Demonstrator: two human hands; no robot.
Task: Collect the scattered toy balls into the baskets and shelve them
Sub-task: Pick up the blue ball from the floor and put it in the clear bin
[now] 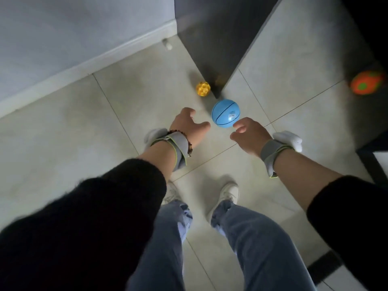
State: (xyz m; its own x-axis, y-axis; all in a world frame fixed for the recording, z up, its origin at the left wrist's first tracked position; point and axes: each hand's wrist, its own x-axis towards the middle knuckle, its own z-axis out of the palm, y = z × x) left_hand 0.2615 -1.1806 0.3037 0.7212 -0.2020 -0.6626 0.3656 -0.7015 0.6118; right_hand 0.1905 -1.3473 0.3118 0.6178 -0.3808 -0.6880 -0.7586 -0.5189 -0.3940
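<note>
A blue toy basketball (pixel 225 113) rests on the tiled floor in front of me. My left hand (pixel 188 127) hovers just left of it, fingers apart, holding nothing. My right hand (pixel 249 134) reaches in from the right, fingertips close to the ball's lower right side, also holding nothing. A small yellow dimpled ball (pixel 203 88) lies farther off, beside the corner of a dark cabinet (pixel 212 45). An orange ball with green spots (pixel 366 82) sits at the far right, in shadow. No basket is in view.
The dark cabinet's corner comes down to the floor right behind the blue ball. A grey wall with white skirting (pixel 88 64) runs along the left. A small white doorstop (pixel 167 44) stands by the skirting. My white shoes (pixel 227 193) stand below the hands.
</note>
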